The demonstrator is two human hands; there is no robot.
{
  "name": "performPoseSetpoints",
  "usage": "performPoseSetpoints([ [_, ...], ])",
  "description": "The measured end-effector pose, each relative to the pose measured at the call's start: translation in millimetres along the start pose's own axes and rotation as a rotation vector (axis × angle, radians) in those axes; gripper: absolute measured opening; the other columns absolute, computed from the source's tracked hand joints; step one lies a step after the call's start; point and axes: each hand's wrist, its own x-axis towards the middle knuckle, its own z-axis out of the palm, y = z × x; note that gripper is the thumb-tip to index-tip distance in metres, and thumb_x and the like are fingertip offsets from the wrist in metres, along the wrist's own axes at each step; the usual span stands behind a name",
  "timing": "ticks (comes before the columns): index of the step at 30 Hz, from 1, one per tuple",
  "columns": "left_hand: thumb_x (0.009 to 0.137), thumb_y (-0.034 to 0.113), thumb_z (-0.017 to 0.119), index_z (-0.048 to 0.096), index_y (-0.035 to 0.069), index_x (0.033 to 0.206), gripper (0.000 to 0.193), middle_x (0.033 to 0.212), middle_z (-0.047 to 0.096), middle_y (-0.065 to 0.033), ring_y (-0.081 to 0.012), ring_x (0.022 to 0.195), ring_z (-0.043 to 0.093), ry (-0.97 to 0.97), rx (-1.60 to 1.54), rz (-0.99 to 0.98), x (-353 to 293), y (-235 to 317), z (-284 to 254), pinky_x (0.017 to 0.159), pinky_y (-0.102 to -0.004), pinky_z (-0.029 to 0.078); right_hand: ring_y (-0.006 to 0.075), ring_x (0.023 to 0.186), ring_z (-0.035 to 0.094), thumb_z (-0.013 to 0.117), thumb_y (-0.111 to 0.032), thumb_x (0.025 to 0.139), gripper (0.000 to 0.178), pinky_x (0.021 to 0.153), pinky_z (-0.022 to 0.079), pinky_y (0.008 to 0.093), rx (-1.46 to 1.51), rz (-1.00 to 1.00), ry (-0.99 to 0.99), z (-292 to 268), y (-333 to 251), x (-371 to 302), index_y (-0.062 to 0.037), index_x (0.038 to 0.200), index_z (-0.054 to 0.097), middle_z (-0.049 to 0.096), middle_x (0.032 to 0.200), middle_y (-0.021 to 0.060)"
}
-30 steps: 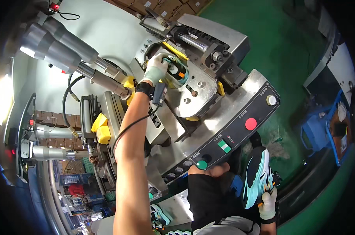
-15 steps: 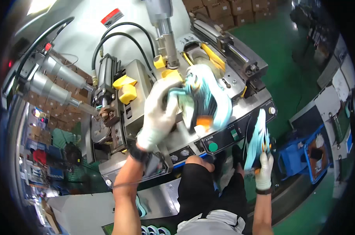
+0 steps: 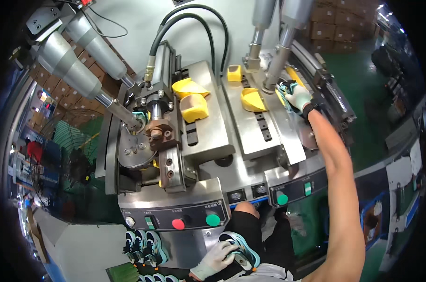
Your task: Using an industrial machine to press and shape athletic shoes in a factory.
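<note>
Both my hands wear white gloves. My left hand (image 3: 217, 259) is down by my lap, its fingers closed on the side of a black and light-blue shoe upper (image 3: 243, 249). My right arm stretches forward to the right station of a metal press. There my right hand (image 3: 298, 97) grips another black and light-blue shoe upper (image 3: 286, 88), close to a steel plunger (image 3: 275, 70) and yellow pads. The glove partly covers this upper.
Yellow shaped blocks (image 3: 194, 108) sit on the press's steel plates. Green and red buttons (image 3: 178, 224) line its front panel. Several similar shoes (image 3: 152, 246) stand at lower left. A caged fan (image 3: 77, 164) stands at left, and stacked cartons (image 3: 337, 21) rise at the back.
My left hand has come down from the press to my lap, holding a shoe upper. My right hand has gone from low right up to the right station. The view has shifted.
</note>
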Motion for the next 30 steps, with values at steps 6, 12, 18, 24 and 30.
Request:
performPoseSetpoints([
  [6,0.087,0.015,0.068,0.064,0.010,0.123,0.037,0.115,0.058,-0.0150,-0.0339,0.112,0.056,0.057,-0.072,-0.036,10.4,-6.1,0.3,0.098,-0.0414,0.046,0.0389,0.099,0.066,0.071,-0.039,0.081,0.044,0.088,0.052,0.0452,0.053,-0.034,-0.099,18.3,3.6,7.9,-0.0040,0.106,0.069,0.069,0.106,0.0237],
  [12,0.086,0.017,0.070,0.065,0.008,0.122,0.037,0.114,0.059,-0.0159,-0.0345,0.110,0.057,0.044,-0.050,0.038,7.9,-16.3,1.8,0.094,-0.0418,0.048,0.0376,0.128,0.053,0.063,-0.022,0.091,0.057,0.107,0.042,0.0394,0.426,-0.261,0.264,-33.3,-24.5,-122.3,0.0078,0.137,0.047,0.054,0.134,0.0298],
  [18,0.085,0.013,0.069,0.066,0.006,0.117,0.033,0.114,0.061,-0.0157,-0.0341,0.109,0.058,0.120,-0.005,0.117,2.3,-19.9,4.0,0.095,-0.0406,0.048,0.0496,0.142,0.030,0.074,-0.018,0.081,0.081,0.118,0.027,0.0499,0.482,-0.409,0.142,-7.8,-46.2,-360.8,0.0099,0.145,0.033,0.032,0.149,0.0352],
  [24,0.086,0.009,0.065,0.065,0.002,0.112,0.026,0.112,0.063,-0.0159,-0.0341,0.108,0.060,0.172,-0.044,0.185,3.7,-3.9,-3.4,0.094,-0.0406,0.049,0.0487,0.146,0.020,0.073,-0.028,0.082,0.088,0.120,0.019,0.0528,0.288,-0.408,-0.099,12.3,-23.5,-388.6,0.0044,0.149,0.027,0.025,0.155,0.0306],
  [30,0.086,0.008,0.066,0.065,0.002,0.111,0.026,0.113,0.065,-0.0159,-0.0323,0.108,0.062,0.120,-0.009,0.416,33.9,53.7,2.1,0.095,-0.0398,0.049,0.0324,0.149,0.025,0.080,-0.031,0.081,0.101,0.121,0.023,0.0393,0.867,-0.412,-0.738,-94.9,14.5,-517.3,0.0039,0.154,0.019,0.023,0.159,0.0251],
])
